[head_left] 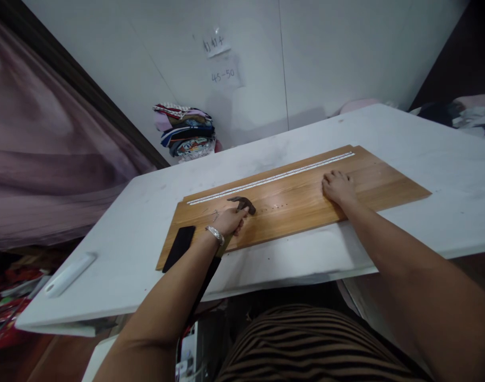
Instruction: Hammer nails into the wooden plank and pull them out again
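My left hand (230, 221) is closed round a claw hammer (245, 205), gripping it close under the dark metal head. The hammer's head is just above or on a wooden board (306, 196), and its handle runs down behind my forearm. A row of small nails (274, 206) shows in the board just right of the hammer head. A few loose nails (215, 214) lie left of my hand. My right hand (338, 187) rests on the board's right half, fingers slightly bent and apart, with no object visible in it. Two long white strips with markings (270, 179) lie along the board's far side.
A black flat object (179, 248) like a phone lies on the board's left end. The board is on a white table (123, 239). A white elongated object (70, 274) lies at the table's left. Folded cloths (189, 132) are stacked by the wall; more cloth is far right.
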Demonstrator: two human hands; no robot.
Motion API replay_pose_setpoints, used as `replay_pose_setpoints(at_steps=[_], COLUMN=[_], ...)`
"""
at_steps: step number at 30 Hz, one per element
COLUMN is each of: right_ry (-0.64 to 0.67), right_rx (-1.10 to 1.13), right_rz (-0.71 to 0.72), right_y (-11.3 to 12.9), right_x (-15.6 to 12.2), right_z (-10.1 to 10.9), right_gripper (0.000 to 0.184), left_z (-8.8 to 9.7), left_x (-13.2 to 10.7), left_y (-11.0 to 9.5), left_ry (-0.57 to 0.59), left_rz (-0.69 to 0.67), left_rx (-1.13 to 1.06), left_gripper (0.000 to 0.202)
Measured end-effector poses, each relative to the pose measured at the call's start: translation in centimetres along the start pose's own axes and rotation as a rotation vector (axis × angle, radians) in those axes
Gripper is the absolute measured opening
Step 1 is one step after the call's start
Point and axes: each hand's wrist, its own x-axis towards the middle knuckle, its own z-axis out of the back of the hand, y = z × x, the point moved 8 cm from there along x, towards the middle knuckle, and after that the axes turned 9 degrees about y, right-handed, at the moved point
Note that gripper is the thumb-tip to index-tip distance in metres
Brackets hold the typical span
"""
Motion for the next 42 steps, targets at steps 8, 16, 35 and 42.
replay_pose_setpoints(at_steps=[8,16,35,42], right_ry=[0.0,-0.008,-0.034,-0.025], right_rx=[-0.02,-0.001,0.006,0.011], right_rz=[0.005,0.009,0.012,0.005], right_y=[-0.1,-0.1,-0.2,-0.1], right_x=[0.1,0.1,0.2,0.1], right_z=[-0.1,-0.1,-0.2,0.0], right_gripper=[0.05,0.049,0.049,0.049], left_z=[0.2,0.6,0.4,0.2], left_x=[0.0,0.0,-0.1,0.3], left_y=[-0.3,-0.5,-0.7,-0.2], left_ry=[0.014,-0.008,-0.006,0.008], left_rz=[-0.012,-0.006,0.007,0.017], left_rx=[-0.024,-0.018,0.01,0.013], left_gripper=[0.033,0.037,0.041,0.034])
